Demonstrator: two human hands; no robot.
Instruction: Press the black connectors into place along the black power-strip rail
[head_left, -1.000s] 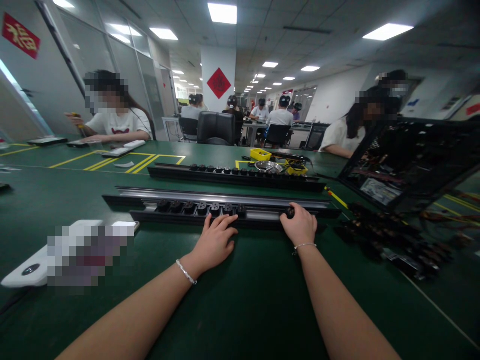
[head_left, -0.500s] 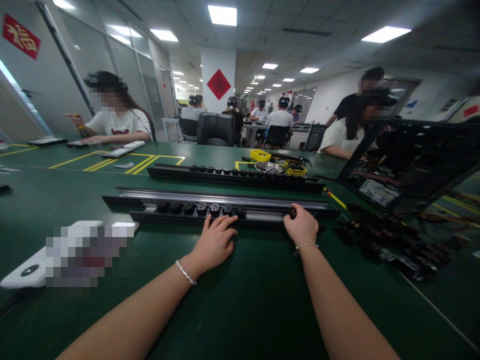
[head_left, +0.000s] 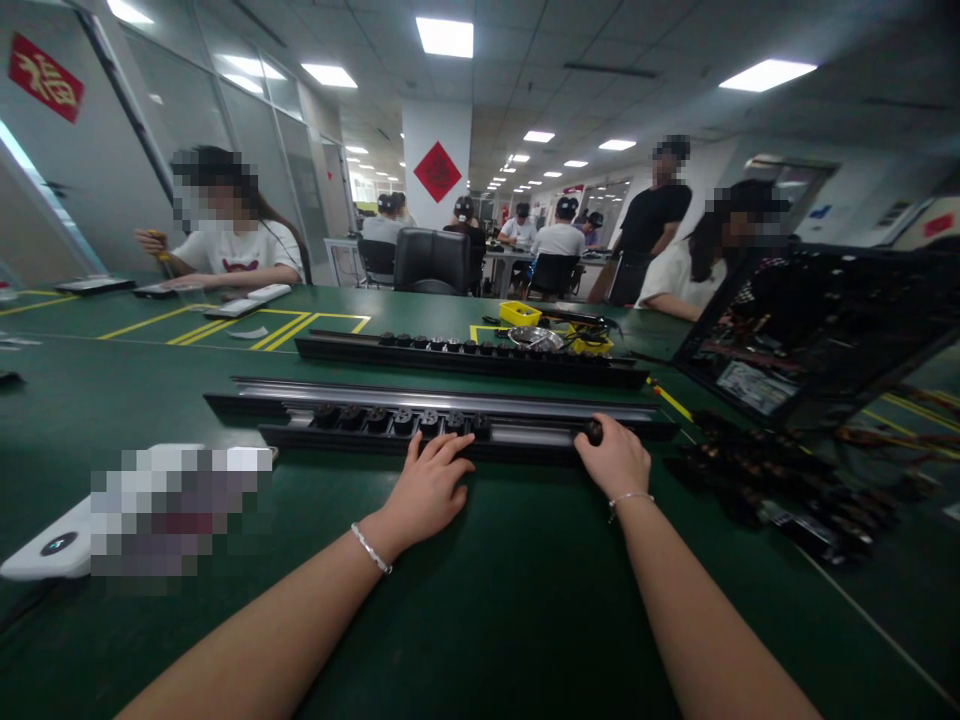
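Note:
A long black rail lies across the green table, with a row of round black parts in its left and middle stretch. My left hand rests at its front edge, fingers spread, fingertips by the row's right part. At the rail's right end my right hand pinches a small round black piece, partly hidden by the fingers. Just behind lies another black rail with a shiny channel.
A further black rail holds more round parts. Yellow bins and a metal dish stand behind it. Dark parts and a tilted black panel are right, a white device left. People sit across the table.
My right hand has moved slightly right along the rail with the black piece. My left hand has stayed in place. A standing person at the back right has shifted left.

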